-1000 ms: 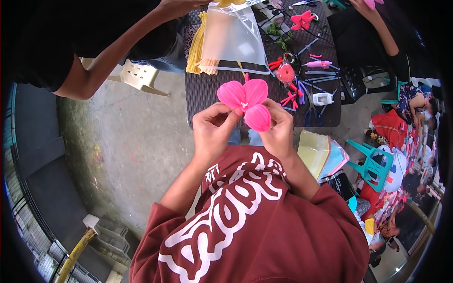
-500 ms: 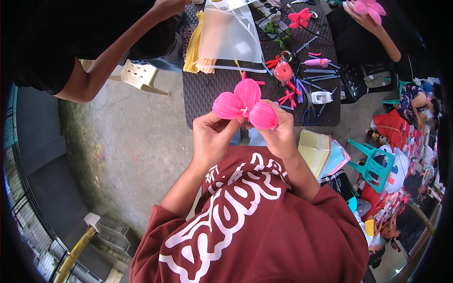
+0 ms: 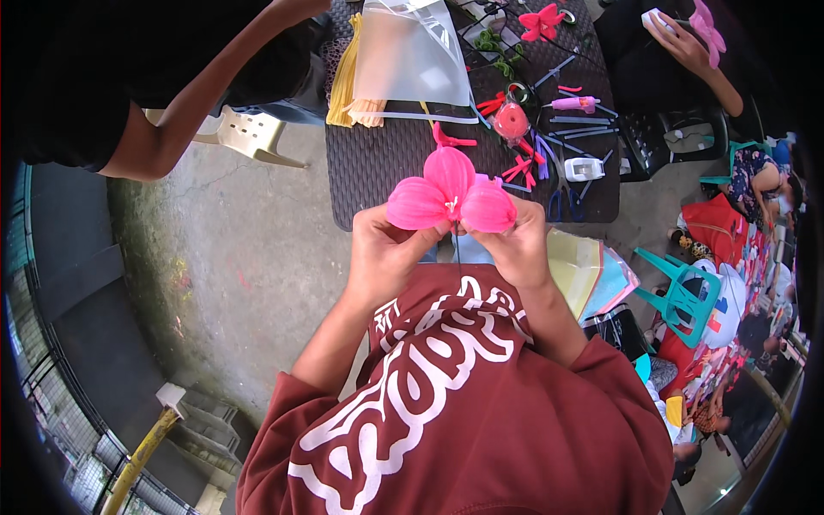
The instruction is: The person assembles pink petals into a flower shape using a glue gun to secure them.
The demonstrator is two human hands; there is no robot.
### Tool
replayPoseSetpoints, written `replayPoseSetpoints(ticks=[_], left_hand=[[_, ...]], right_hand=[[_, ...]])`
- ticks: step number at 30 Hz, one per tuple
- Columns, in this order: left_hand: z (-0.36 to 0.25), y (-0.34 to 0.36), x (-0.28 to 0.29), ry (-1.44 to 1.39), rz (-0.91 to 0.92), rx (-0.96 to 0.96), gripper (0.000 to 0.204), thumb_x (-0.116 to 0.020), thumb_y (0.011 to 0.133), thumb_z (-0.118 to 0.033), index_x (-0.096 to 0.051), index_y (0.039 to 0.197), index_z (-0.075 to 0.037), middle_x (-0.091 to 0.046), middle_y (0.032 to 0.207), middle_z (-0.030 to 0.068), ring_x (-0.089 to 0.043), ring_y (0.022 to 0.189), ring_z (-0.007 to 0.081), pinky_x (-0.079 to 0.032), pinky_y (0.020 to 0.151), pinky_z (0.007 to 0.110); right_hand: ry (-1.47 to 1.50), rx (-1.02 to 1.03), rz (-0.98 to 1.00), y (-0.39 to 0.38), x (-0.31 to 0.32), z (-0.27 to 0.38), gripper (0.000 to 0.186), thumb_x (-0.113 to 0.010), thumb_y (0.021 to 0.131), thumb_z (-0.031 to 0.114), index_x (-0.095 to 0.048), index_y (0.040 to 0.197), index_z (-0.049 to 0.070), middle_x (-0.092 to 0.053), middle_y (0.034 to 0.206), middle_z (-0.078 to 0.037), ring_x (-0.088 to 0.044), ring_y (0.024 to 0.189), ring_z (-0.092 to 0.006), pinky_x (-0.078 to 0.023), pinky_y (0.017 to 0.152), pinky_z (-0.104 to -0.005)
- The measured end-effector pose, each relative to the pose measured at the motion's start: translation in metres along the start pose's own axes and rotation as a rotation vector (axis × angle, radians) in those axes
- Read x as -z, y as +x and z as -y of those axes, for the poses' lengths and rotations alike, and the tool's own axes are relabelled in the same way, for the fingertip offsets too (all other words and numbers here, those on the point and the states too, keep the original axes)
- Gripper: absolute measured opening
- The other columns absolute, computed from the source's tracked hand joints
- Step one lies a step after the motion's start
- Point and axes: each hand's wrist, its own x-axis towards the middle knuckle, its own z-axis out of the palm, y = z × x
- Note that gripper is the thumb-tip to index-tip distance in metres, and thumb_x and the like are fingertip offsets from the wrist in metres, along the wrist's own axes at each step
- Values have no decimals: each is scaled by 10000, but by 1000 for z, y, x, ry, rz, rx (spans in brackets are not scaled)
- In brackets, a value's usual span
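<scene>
A bright pink flower [image 3: 446, 176] with puffy, ribbed petals and small white stamens at its centre is held up between my hands, just in front of the woven table [image 3: 360, 172]. My left hand [image 3: 386, 253] pinches its base from the left with thumb and fingers. On the other side my right hand [image 3: 513, 249] grips it, partly hidden behind the right petal. A thin dark stem hangs below the flower. Beyond it on the table lie pink strips [image 3: 451, 140], a red tape roll [image 3: 511, 122], blue scissors [image 3: 562, 202] and a white dispenser [image 3: 584, 169].
A glue gun [image 3: 575, 103], blue sticks, clear plastic sheet [image 3: 412, 60] and yellow strips [image 3: 343, 73] share the table. Co-workers' arms [image 3: 163, 129] [image 3: 721, 86] flank it, the right one holding a pink flower. Coloured sheets [image 3: 575, 270] and a teal chair [image 3: 687, 296] are right.
The flower in my hands has turned, its right petal rising and its dark stem showing below. The right co-worker's hand has moved down, now showing a white object.
</scene>
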Motion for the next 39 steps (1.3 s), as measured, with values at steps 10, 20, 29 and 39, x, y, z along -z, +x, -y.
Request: replayPoseSetpoints(ticks=[10, 20, 29, 39], left_hand=[[6, 7, 5, 17, 26, -21, 112, -653, 792, 0, -647, 891, 52, -661, 844, 66, -603, 783, 104, -484, 725, 240], [89, 19, 57, 14, -259, 119, 116, -622, 824, -26, -647, 916, 41, -644, 800, 40, -578, 718, 82, -468, 663, 226], [166, 33, 122, 61, -384, 168, 117, -625, 843, -104, -634, 876, 8, -618, 751, 23, -550, 671, 76, -434, 613, 224], [177, 38, 147, 121, -458, 176, 122, -633, 829, -97, -642, 858, 22, -616, 739, 14, -535, 638, 60, -425, 573, 214]], right_hand=[[-59, 31, 43, 5, 4, -5, 133, -652, 797, 17, -631, 918, -33, -617, 868, -51, -571, 780, -107, -461, 713, -249], [94, -225, -25, 31, -12, -109, 166, -604, 831, 20, -609, 985, -39, -622, 903, -38, -560, 813, -88, -460, 736, -231], [115, -439, -253, 59, -36, -207, 169, -601, 861, 102, -647, 988, 0, -640, 853, -23, -585, 732, -68, -496, 648, -224], [-225, -404, -412, 80, -40, -273, 184, -626, 827, 109, -649, 950, -26, -648, 746, -49, -605, 628, -90, -484, 566, -224]])
